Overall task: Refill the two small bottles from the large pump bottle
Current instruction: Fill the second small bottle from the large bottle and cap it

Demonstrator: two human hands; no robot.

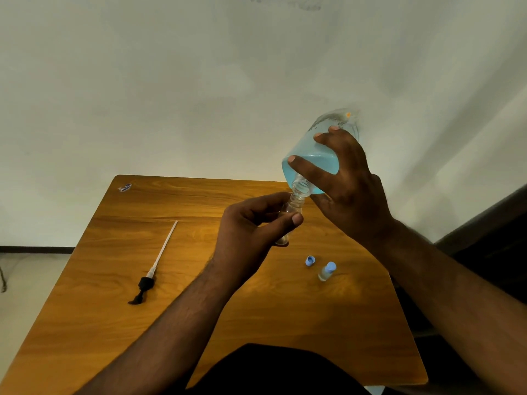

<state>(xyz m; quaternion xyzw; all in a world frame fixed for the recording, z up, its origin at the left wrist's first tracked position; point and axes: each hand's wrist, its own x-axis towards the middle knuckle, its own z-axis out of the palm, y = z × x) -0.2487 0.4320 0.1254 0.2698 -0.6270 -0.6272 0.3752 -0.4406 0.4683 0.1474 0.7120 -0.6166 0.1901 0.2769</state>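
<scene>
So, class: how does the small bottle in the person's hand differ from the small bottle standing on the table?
The held small bottle is uncapped; the standing small bottle wears its blue cap. The held one is gripped in the left hand, lifted and tilted under the large bottle's mouth; the standing one rests untouched on the table. Both are small and clear.

You are holding both bottles above the surface (256, 323), mouth to mouth.

Your right hand (353, 189) is tipping the large bottle (310, 163) over the small bottle (292, 208) in your left hand (248, 226); the pump (154, 269) is lying at left, the loose cap (310, 260) and capped bottle (326, 271) are sitting at right, side by side.
</scene>
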